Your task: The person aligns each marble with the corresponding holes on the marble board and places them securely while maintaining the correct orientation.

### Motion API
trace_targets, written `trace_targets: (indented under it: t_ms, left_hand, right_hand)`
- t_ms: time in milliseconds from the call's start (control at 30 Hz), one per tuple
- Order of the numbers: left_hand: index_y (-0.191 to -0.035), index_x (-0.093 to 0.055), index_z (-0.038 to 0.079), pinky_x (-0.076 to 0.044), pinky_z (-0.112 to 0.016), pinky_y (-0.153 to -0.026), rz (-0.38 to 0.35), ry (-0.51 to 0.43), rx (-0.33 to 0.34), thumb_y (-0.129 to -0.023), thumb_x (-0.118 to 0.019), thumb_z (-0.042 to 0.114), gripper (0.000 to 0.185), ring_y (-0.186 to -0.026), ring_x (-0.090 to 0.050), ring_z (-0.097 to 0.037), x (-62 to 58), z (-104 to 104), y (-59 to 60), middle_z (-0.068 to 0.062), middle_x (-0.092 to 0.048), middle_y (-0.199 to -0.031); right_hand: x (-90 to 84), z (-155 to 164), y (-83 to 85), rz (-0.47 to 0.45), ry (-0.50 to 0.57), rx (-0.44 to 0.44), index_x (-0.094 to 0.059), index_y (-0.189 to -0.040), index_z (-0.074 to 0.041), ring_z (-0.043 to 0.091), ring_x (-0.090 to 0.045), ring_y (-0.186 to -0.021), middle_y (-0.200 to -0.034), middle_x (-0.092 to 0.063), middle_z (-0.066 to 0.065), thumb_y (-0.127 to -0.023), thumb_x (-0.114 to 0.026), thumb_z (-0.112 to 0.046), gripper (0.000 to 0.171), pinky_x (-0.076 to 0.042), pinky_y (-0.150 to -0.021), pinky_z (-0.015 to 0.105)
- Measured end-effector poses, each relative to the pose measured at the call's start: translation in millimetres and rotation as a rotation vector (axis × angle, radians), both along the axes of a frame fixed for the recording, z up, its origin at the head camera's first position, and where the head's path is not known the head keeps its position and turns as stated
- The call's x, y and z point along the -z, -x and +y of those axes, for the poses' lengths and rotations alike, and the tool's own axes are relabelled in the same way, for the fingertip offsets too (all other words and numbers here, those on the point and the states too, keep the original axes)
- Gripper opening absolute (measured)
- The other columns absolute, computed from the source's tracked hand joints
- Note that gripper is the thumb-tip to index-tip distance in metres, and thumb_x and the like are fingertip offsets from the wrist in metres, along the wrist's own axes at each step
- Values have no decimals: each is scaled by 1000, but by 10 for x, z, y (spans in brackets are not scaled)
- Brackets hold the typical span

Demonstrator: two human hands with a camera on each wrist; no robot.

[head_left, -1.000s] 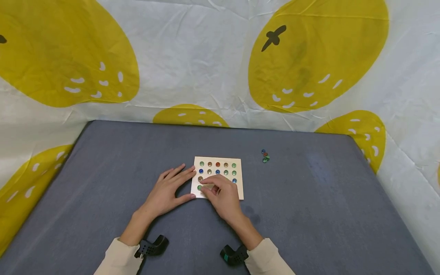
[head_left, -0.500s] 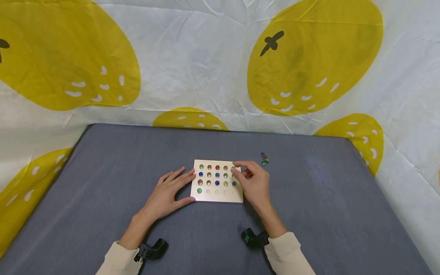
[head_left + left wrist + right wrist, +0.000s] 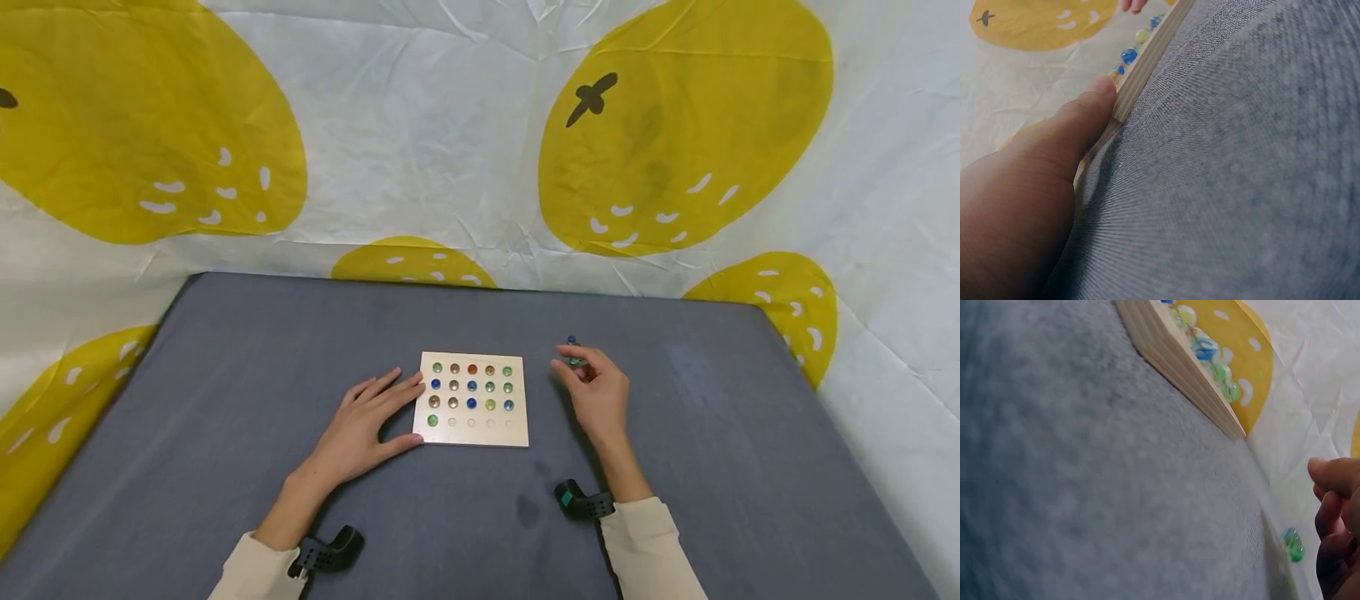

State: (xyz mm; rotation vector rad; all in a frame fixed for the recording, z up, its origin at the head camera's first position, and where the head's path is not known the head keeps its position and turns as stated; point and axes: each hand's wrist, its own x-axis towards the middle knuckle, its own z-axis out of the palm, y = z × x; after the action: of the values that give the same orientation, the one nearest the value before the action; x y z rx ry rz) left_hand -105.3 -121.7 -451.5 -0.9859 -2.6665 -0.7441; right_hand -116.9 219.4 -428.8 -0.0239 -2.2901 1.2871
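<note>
Right hand (image 3: 596,392) at loose marbles (image 3: 573,352) right of board (image 3: 471,398), fingers curled, tips at pile; grasp unclear, can't tell. Left hand (image 3: 369,417) flat, relaxed, steadying board's left edge. Best: pinch one marble w/ thumb & index, keep board pinned. Board flat mid-table, near-square, no clear long axis; near row mostly empty.

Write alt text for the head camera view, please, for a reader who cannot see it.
A person's right hand reaches with curled fingers to loose glass marbles on a grey table, while the left hand rests flat against a wooden board. The board holds rows of coloured marbles; four near-row holes are empty.
</note>
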Motion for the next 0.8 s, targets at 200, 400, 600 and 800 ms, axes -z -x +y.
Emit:
trace_targets:
  t_ms: [200, 400, 600, 800]
  left_hand:
    - [-143, -48, 17, -20, -51, -109, -1, -4, -5, -85, -67, 51, 70, -138, -31, -28, 4, -20, -22, 1, -41, -148]
    - [-145, -46, 19, -19, -50, -110, -22, 4, -7, -86, -65, 54, 71, -139, -29, -26, 8, -10, -22, 4, -39, -149]
    - [-145, -45, 20, -18, -50, -110, -26, 5, -4, -86, -65, 53, 71, -140, -28, -26, 14, -5, -5, 4, -38, -150]
    - [-145, -45, 19, -18, -50, -110, -19, 3, 0, -86, -65, 53, 71, -140, -28, -26, 14, -5, 1, 3, -38, -150]
  right_hand:
    - [82, 70, 4, -32, -36, 37, -74, -104, -13, 15, -50, -57, -77, -60, 6, -82, -78, -17, 23, -39, -51, 21]
    - [135, 114, 5, -44, -74, 64, -74, -106, -14, 14, -51, -57, -80, -61, 2, -82, -78, -15, 25, -40, -51, 24]
    - [134, 117, 7, -45, -82, 76, -74, -106, -16, 15, -50, -56, -79, -61, 2, -81, -78, -14, 25, -39, -51, 25]
    - [137, 116, 14, -54, -82, 90, -74, -105, -14, 16, -48, -54, -71, -58, 4, -82, -78, -13, 23, -38, -50, 25]
